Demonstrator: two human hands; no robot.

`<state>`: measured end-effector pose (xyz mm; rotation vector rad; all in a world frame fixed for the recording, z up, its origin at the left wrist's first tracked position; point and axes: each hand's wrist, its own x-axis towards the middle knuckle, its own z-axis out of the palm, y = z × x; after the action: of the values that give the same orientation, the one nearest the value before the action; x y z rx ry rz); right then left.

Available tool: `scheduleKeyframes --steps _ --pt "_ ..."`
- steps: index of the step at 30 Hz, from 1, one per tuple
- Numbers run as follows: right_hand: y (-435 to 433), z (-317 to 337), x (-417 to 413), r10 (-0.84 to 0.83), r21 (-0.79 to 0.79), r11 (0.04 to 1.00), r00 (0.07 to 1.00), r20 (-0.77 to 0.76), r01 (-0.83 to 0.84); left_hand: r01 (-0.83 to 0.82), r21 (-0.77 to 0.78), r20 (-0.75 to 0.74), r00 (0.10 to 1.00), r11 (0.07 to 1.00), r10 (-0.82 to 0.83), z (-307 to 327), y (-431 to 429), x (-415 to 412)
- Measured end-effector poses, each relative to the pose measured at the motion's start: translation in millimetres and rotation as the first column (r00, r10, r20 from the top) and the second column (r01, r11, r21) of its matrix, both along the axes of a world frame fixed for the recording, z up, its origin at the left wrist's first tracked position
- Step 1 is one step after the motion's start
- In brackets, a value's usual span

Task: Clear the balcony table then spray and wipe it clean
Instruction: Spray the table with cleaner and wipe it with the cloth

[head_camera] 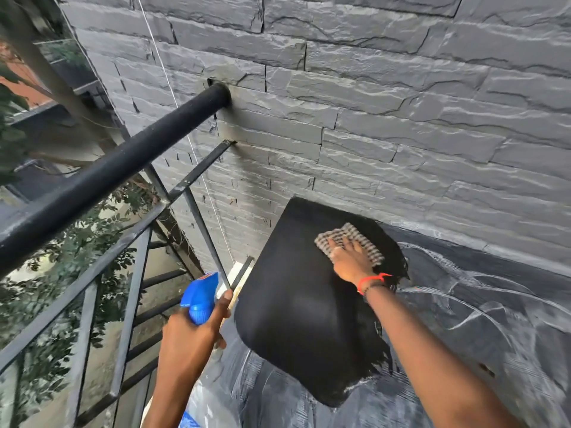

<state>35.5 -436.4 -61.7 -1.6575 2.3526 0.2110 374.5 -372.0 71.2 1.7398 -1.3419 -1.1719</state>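
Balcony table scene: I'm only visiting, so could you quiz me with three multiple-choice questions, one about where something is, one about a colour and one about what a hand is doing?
1. Where is the checked cloth?
A. Draped over a chair
B. Flat on the black table, under the right hand
C. Inside a bucket

2. What colour is the head of the spray bottle?
A. Blue
B. Green
C. Yellow

3. What is the left hand doing?
A. Hanging empty
B. Gripping the spray bottle
C. Pressing on the cloth

Answers:
1 B: the cloth lies on the far part of the tabletop with straight fingers pressing on it.
2 A: the trigger head is bright blue.
3 B: the fingers curl round the bottle's neck, beside the table's near left edge.
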Motion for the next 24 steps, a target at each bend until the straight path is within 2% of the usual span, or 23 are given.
scheduleKeyframes --steps 3,7,12,16,20,24 --pt "-2 1 65 0.146 -0.016 0.989 0.989 0.036 -0.146 0.021 -0.006 0.015 1.0 1.0 -0.021 -2 6 1" --pt "72 -5 134 0.277 -0.16 0.952 0.956 0.098 -0.26 0.035 -0.026 0.028 0.999 0.999 -0.034 0 14 4" --pt "183 -7 125 0.404 -0.243 0.897 0.907 0.116 -0.369 0.042 -0.032 0.07 0.997 0.999 -0.04 4 21 4" --pt "194 2 69 0.265 -0.192 0.951 0.96 0.091 -0.244 0.053 -0.018 0.071 0.996 0.998 -0.052 1 28 3" --pt "131 8 29 0.097 -0.092 0.992 0.992 0.081 -0.089 0.085 -0.017 0.071 0.994 0.996 -0.083 -2 39 -1" --pt "80 12 63 0.15 -0.031 0.988 0.983 0.105 -0.148 0.121 -0.023 0.094 0.989 0.992 -0.119 -3 46 -7"
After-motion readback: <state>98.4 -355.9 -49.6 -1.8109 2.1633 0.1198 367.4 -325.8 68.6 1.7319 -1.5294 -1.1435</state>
